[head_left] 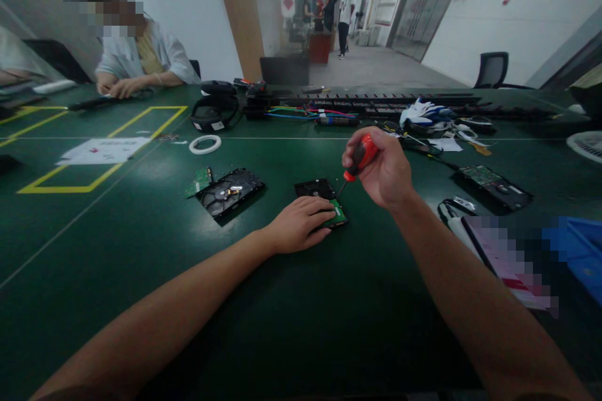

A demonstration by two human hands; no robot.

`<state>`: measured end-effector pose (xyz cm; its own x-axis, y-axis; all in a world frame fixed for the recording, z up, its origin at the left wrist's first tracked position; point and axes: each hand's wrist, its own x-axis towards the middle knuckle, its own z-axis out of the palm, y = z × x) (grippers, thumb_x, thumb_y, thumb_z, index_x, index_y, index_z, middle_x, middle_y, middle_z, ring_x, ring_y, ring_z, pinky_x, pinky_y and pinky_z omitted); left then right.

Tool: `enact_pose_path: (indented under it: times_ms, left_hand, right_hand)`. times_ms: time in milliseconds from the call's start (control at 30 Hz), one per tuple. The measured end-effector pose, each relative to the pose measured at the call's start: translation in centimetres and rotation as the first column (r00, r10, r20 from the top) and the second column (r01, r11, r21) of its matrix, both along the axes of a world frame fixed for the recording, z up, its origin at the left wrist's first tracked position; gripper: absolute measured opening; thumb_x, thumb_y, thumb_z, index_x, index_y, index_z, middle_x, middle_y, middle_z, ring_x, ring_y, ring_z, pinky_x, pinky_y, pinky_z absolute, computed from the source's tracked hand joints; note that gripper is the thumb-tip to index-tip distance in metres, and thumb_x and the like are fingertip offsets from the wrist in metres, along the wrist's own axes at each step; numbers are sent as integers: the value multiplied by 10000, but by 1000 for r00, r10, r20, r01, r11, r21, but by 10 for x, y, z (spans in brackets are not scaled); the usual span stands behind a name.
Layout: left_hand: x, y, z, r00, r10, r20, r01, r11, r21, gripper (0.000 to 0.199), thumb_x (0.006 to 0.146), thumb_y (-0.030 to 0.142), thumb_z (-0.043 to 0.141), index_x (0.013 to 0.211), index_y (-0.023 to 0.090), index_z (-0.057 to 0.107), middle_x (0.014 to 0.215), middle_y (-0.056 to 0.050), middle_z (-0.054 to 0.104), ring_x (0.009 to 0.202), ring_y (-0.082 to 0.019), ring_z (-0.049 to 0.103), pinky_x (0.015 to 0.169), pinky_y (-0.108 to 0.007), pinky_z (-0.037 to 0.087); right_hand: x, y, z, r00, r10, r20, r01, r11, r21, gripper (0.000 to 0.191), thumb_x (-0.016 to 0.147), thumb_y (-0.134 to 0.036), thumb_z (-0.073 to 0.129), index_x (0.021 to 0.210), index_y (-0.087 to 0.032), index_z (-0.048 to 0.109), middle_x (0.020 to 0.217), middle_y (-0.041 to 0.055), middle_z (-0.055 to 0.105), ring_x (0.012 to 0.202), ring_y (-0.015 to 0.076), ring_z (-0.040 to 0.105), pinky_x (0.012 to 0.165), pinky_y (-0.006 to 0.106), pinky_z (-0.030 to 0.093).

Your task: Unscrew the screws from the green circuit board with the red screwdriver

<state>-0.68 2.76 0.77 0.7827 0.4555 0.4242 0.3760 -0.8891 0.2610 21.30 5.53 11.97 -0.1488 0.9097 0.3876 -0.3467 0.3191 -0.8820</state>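
In the middle of the table lies a hard drive [314,188] with a black metal body and a green circuit board at its near right part. My left hand [301,224] holds it down, fingers over the board and thumb along the near edge, so part of the drive is hidden. A red and black screwdriver [362,156] is gripped in my right hand [388,169]. Its shaft slants down to the drive's right side, close to the left fingertips; whether the tip sits in a screw is too small to tell.
Another hard drive [230,193] lies to the left beside a loose green circuit board [199,183]. A tape roll [205,144] is behind it. On the right are a further drive [493,187], white-blue gloves [426,114] and a blue bin [580,250]. A co-worker [145,56] sits across at left.
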Motion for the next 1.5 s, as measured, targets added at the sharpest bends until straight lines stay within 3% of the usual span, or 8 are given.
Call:
enact_pose_path:
  times_ms: [267,633,733,867,1067,1167,1300,1500]
  left_hand:
    - [0,0,0,1000,3,6,-3,1000,-3,409,1082,362,573,1459,227,659,1475,-134,677,1402,-308,630,1216,-559,487]
    - [-1,0,-2,1000,3,5,-3,1000,-7,405,1088,372,572,1450,208,651,1485,-138,664,1423,-302,611,1240,-550,469]
    - [-1,0,-1,1000,9,2,-9,1000,-13,415,1085,385,579,1458,215,643,1498,-139,648,1436,-307,599,1249,-562,463]
    - [-2,-1,-1,1000,20,13,-20,1000,3,405,1094,380,568,1441,190,652,1492,-152,647,1436,-313,596,1245,-560,474]
    - [-2,1,-5,1000,20,20,-20,999,34,398,1097,398,571,1422,187,661,1481,-152,655,1425,-324,608,1238,-571,482]
    - [-1,2,-6,1000,7,30,-8,999,48,390,1100,383,567,1414,172,663,1471,-156,662,1420,-323,610,1238,-564,484]
    - [-1,2,-6,999,5,39,-7,999,50,379,1098,379,571,1411,185,662,1461,-151,666,1407,-317,619,1231,-569,490]
    - [-2,1,-5,1000,4,30,-5,999,42,385,1098,376,577,1419,180,657,1469,-152,657,1408,-313,616,1232,-555,489]
  right_hand:
    - [-10,-4,4,997,32,71,-34,999,21,401,939,-615,699,833,-229,713,736,1,638,632,138,603,564,274,500]
    - [-8,-3,1,998,-62,9,63,998,-26,441,885,-665,783,914,-254,624,830,-4,731,699,160,714,658,300,586]
    - [-5,0,1,998,-65,-7,65,998,-24,438,910,-693,731,942,-265,644,741,-29,679,639,150,662,632,296,572]
    - [-1,2,2,1000,-25,2,25,999,-28,507,956,-739,605,934,-243,710,772,-1,672,677,162,668,722,339,614]
    - [-2,-3,4,997,-53,50,53,999,2,328,909,-546,790,925,-249,651,904,20,756,847,193,749,821,353,612]
    - [-3,-4,6,1000,-6,30,6,1000,-17,263,920,-467,767,987,-273,603,848,-9,752,802,197,750,780,361,606]
    - [1,-2,7,998,-18,52,16,999,39,207,941,-381,691,1100,-249,702,781,-26,696,709,160,691,690,313,564]
    - [4,-1,8,996,-57,67,54,998,37,208,932,-414,723,851,-226,686,856,14,719,772,161,705,736,317,582]
